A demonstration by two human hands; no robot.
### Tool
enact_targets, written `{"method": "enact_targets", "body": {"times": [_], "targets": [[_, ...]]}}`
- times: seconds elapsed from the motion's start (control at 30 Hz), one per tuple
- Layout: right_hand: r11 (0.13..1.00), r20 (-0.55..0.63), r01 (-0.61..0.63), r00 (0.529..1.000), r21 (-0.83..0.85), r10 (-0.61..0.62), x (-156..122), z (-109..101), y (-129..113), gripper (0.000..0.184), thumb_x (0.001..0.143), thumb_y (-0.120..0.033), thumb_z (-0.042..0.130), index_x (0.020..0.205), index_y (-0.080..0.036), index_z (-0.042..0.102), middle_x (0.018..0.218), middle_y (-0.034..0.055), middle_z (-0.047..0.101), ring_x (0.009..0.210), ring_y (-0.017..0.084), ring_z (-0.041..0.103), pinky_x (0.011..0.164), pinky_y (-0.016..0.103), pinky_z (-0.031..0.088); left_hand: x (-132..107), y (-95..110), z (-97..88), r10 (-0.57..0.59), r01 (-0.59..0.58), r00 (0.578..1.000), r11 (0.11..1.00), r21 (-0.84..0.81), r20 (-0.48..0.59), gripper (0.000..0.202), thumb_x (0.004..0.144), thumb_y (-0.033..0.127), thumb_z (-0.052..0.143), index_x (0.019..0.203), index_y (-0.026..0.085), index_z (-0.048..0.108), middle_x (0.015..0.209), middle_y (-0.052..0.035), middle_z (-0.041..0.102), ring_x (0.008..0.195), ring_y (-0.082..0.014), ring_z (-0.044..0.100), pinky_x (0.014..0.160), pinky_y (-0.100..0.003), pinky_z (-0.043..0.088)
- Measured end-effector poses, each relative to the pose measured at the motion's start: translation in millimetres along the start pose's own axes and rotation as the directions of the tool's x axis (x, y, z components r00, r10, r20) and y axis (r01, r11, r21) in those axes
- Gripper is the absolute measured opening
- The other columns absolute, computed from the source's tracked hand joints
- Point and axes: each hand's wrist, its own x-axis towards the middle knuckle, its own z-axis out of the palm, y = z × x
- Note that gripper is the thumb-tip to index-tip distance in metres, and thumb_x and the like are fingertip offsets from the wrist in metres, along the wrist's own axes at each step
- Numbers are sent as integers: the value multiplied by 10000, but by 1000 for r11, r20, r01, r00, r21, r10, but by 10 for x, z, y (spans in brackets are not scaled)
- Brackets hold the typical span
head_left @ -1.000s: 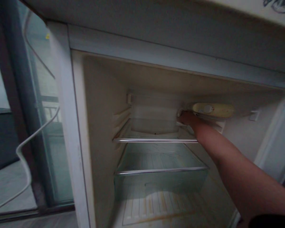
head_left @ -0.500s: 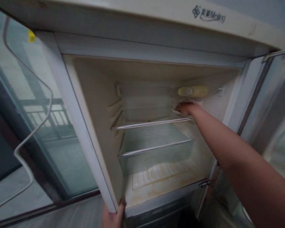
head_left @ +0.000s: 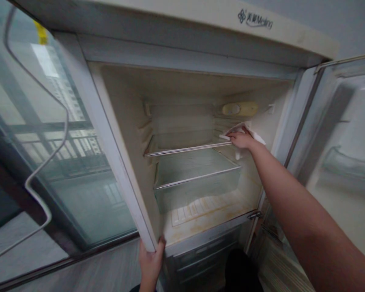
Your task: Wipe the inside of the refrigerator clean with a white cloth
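An open white fridge (head_left: 182, 77) stands in front of me, its inside stained yellow. My right hand (head_left: 241, 140) reaches in and presses a white cloth (head_left: 252, 134) against the right inner wall, just below the yellowed thermostat housing (head_left: 239, 108) and at the right end of the upper glass shelf (head_left: 187, 150). My left hand (head_left: 151, 259) grips the lower left corner of the fridge frame, fingers wrapped round its edge.
A lower glass shelf (head_left: 197, 178) covers a clear crisper drawer. The fridge door (head_left: 346, 134) hangs open at the right. A glass sliding door (head_left: 48, 142) with a white cable (head_left: 36, 170) in front of it lies to the left. Drawers (head_left: 207, 251) sit below.
The view pulled back and up from the fridge. My right hand drew outward along the wall, so the white cloth now shows. My left hand came into view on the frame.
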Motion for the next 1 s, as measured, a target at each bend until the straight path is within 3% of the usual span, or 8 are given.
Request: {"method": "enact_targets", "body": {"times": [0.1, 0.23, 0.33, 0.47, 0.57, 0.73, 0.83, 1.0], "targets": [[992, -17, -46, 999, 119, 48, -131, 13, -33, 497, 969, -194, 330, 1344, -179, 657, 1394, 102, 618, 1355, 266, 536, 1257, 564, 84, -5, 31, -9, 17, -17, 1000, 1000, -3, 23, 542, 678, 591, 694, 995, 154, 647, 927, -123, 717, 889, -341, 692, 789, -450, 555], [919, -126, 62, 992, 390, -14, -228, 55, -100, 444, 931, -209, 401, 1243, -149, 711, 1332, 98, 666, 1252, 246, 605, 1150, 435, 396, -10, 29, -17, 35, -34, 999, 999, -22, 17, 492, 681, 565, 705, 963, 165, 651, 883, -104, 718, 843, -323, 691, 750, -426, 560], [841, -223, 161, 974, 516, -50, -285, 83, -264, 405, 927, -220, 417, 1160, -159, 742, 1256, 85, 706, 1177, 227, 639, 1083, 393, 458, -14, 15, -10, 29, -28, 1000, 998, -48, 7, 490, 688, 549, 716, 987, 166, 653, 899, -103, 727, 850, -318, 697, 765, -423, 565], [769, -244, 378, 925, 515, -291, -323, 25, -647, 414, 946, -226, 410, 1220, -164, 714, 1314, 83, 674, 1231, 199, 610, 1115, 369, 426, -20, 8, 1, 37, -36, 999, 997, -61, 3, 485, 703, 523, 717, 1025, 164, 657, 938, -103, 729, 889, -314, 697, 833, -432, 561], [799, -255, 466, 883, 379, -394, -297, -47, -942, 439, 960, -289, 461, 1330, -154, 656, 1468, 109, 553, 1379, 226, 491, 1177, 378, 350, -29, 4, 7, 23, -22, 1000, 997, -71, 8, 503, 720, 512, 713, 1061, 148, 653, 963, -110, 727, 909, -311, 693, 852, -434, 553], [938, -71, 263, 965, 226, -253, -228, -91, -1212, 582, 1028, -559, 321, 1450, -243, 566, 1500, 66, 529, 1365, 297, 509, 1122, 426, 396, -53, 21, 0, 29, -28, 1000, 994, -102, 8, 513, 727, 474, 719, 1107, 136, 652, 993, -119, 727, 933, -308, 691, 853, -425, 552], [947, -71, 237, 971, 218, -227, -248, -75, -1298, 551, 1046, -519, 273, 1364, -263, 644, 1451, 37, 581, 1303, 283, 567, 1044, 379, 446, -62, 51, -9, 33, -32, 999, 993, -111, 9, 469, 733, 446, 722, 1086, 143, 663, 965, -108, 731, 908, -297, 693, 840, -413, 557], [975, -168, 119, 982, 189, -87, -343, -33, -1480, 549, 1066, -396, 225, 1187, -201, 724, 1194, 110, 725, 1103, 277, 674, 890, 334, 478, -65, 100, -16, 16, -14, 1000, 992, -123, 13, 458, 726, 441, 728, 1065, 139, 665, 932, -106, 732, 879, -295, 696, 817, -413, 566]]}}
